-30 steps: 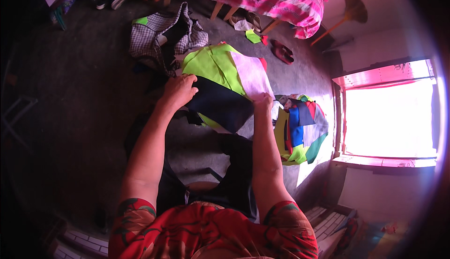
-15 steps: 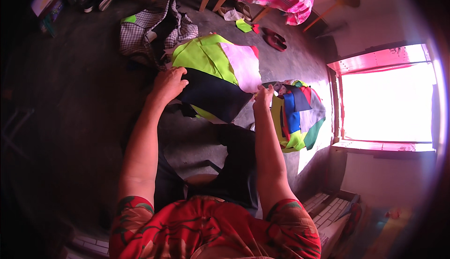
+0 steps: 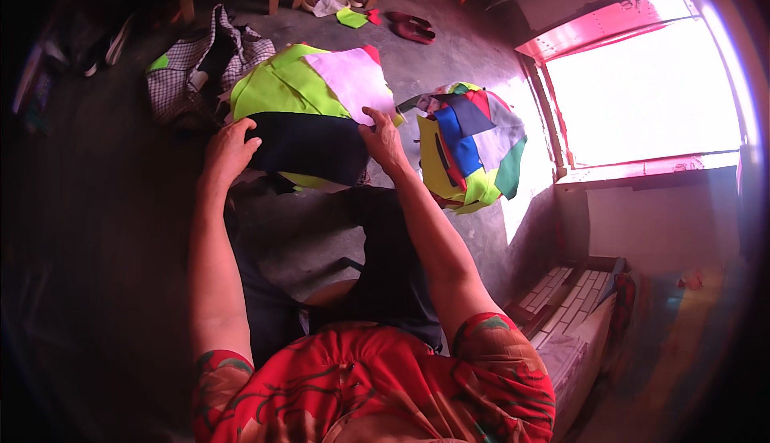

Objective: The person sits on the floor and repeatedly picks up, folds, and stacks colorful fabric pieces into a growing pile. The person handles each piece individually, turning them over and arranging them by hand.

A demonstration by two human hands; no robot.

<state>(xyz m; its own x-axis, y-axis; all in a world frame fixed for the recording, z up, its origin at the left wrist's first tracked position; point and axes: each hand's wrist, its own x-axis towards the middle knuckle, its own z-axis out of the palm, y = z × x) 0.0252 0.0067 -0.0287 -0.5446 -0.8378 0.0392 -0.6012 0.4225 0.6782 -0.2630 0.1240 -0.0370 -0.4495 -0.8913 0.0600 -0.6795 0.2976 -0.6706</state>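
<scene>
Fingers of both hands (image 3: pixel 228 150) (image 3: pixel 383 140) lie flat on dark cloth (image 3: pixel 309 146); its underside hidden.

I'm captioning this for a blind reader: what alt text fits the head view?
Seen from above, a seated person's left hand and right hand rest on a stack of fabric pieces, navy, lime and pink, on a grey floor. A multicoloured fabric pile lies beside a bright window.
</scene>
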